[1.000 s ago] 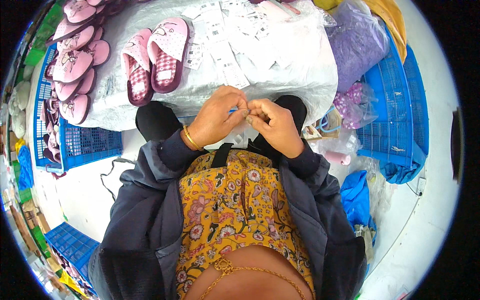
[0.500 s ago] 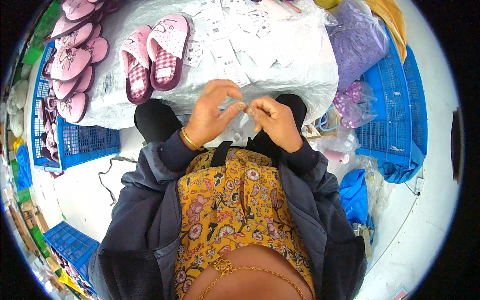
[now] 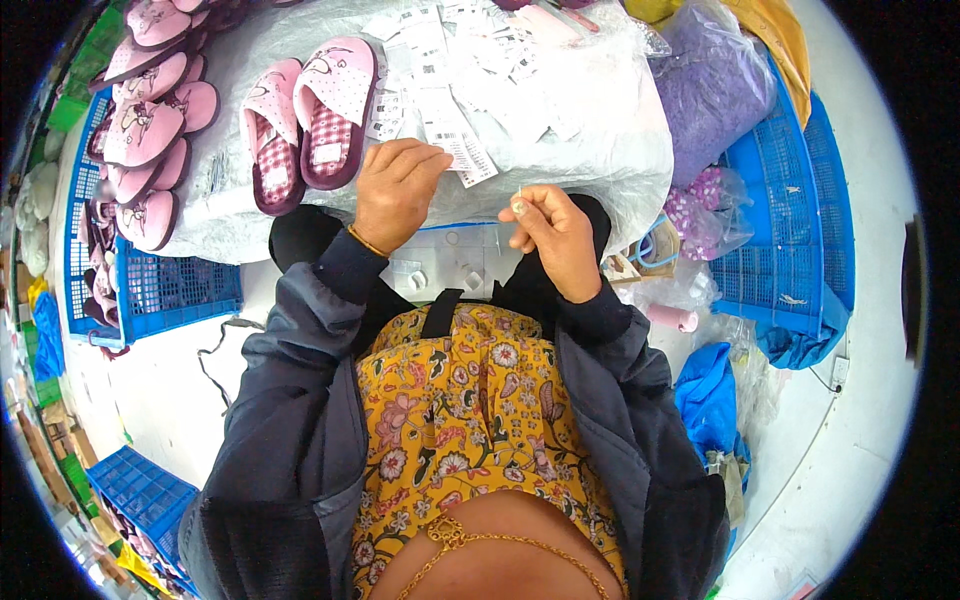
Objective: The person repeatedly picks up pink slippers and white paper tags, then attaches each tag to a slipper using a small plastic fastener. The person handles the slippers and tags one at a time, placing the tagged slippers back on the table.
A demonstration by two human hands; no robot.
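Paper tags [image 3: 468,158] lay on the plastic-covered surface [image 3: 610,150], the left hand [image 3: 400,192] apparently picking one — its grip unclear; the right hand [image 3: 548,232] pinched a thin item [image 3: 520,190]. Separating one tag seemingly called for delicacy.

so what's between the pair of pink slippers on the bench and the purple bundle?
White paper labels, loose and overlapping; nearer the purple bundle, plastic sheeting. Shows in the head view.
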